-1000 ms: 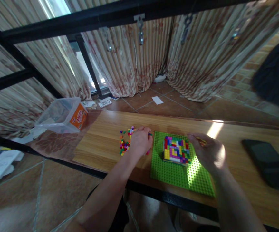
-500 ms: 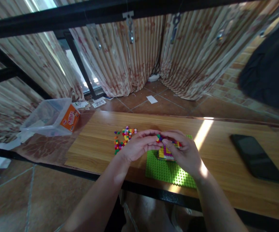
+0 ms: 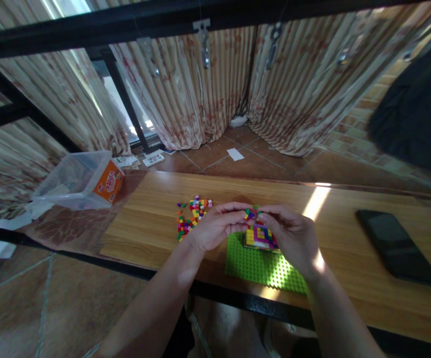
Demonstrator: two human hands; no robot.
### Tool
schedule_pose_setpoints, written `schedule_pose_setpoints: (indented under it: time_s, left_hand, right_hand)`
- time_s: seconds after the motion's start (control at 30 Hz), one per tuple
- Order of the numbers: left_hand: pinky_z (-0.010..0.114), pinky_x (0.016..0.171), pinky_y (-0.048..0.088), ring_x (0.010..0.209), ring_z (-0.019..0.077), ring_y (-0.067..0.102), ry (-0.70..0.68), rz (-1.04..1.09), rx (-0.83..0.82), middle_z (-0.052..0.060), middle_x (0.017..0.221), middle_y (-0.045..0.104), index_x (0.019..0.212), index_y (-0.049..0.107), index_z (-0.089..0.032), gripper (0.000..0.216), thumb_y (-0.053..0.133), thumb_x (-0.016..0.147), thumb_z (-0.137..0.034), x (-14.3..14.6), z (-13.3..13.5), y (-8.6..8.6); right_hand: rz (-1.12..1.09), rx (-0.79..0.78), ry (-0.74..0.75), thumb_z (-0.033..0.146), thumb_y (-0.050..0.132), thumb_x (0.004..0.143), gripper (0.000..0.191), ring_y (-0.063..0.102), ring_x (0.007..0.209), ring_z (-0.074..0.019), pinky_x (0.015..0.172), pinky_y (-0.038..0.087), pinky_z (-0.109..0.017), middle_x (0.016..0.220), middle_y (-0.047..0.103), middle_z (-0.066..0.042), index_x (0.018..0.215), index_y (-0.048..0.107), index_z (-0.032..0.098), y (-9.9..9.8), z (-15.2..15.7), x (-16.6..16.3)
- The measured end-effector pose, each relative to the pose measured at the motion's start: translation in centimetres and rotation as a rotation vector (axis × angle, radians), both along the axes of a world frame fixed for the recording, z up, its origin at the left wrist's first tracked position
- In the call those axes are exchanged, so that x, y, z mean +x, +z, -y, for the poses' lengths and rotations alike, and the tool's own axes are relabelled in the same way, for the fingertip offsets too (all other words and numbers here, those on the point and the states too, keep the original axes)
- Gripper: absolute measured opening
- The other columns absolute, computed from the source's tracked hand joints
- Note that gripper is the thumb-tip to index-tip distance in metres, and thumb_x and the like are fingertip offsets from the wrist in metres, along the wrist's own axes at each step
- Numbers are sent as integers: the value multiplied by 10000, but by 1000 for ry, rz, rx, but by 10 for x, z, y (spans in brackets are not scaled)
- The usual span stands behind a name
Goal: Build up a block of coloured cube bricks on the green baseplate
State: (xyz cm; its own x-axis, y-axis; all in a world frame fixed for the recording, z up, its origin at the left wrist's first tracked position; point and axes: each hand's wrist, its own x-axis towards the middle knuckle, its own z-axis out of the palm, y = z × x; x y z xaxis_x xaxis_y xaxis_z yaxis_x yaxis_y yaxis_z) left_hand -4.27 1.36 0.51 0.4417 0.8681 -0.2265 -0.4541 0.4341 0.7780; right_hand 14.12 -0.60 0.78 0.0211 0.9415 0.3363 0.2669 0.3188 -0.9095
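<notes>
Small coloured toy bricks (image 3: 249, 214), among them green, blue and yellow ones, are pinched in the fingers of my left hand (image 3: 217, 227). My right hand (image 3: 293, 237) is beside them, thumb and fingertips drawn together; anything between those tips is too small to make out. Below both hands, a block of yellow, purple and white bricks (image 3: 259, 236) sits on a green studded baseplate (image 3: 251, 263). My right hand covers part of that block and the plate's right side. Loose small bricks (image 3: 184, 226) lie scattered to the left of my left hand.
The wooden tabletop (image 3: 144, 214) bears a dark phone-like slab (image 3: 398, 247) at its right. Left of the table stands a clear plastic box (image 3: 71, 184) with an orange label. A black metal bar (image 3: 163, 25) crosses above, before patterned curtains (image 3: 215, 94).
My right hand has drawn slightly right and away from my left fingers, showing more of the brick block beneath. My left hand keeps its hold on the small bricks.
</notes>
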Motion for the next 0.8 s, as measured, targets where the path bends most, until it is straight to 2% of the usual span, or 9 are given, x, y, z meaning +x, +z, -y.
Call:
schedule_pose_setpoints:
  time_s: [0.13,0.23,0.47,0.67,0.8]
  left_hand:
    - [259,852,536,804,113,704,70,0,-17,62,892,759,965,764,-127,162,710,815,-99,0,-2,1]
    - [251,844,532,793,104,697,139,-13,-47,66,922,764,934,768,-130,152,679,822,-77,-1,-3,3]
    - [207,748,516,739,89,684,176,-30,-76,58,855,754,901,765,-116,154,655,816,-51,0,-3,5]
    - [213,756,514,734,84,677,181,-54,-61,52,846,741,900,760,-116,123,704,800,-72,2,-3,3]
    - [212,747,512,731,84,671,178,-63,-72,53,843,743,881,765,-116,129,680,805,-56,2,-3,2]
  right_hand:
    - [-211,-50,-62,341,765,788,130,735,714,-169,680,632,-321,804,779,-17,872,770,241,-3,0,4]
    - [-284,-54,-79,338,779,779,164,750,704,-178,691,650,-342,815,786,-25,914,781,245,-7,-3,11]
    - [-299,-70,-44,304,771,801,209,754,731,-160,724,655,-322,893,795,-31,1006,791,270,-19,-12,29]
    - [-275,-60,-27,291,758,811,191,773,807,-210,816,655,-409,920,802,-37,999,788,270,-20,-11,31]
    - [-266,-68,-5,300,725,844,194,771,858,-216,835,646,-408,961,796,-45,1026,783,267,-20,-9,33]
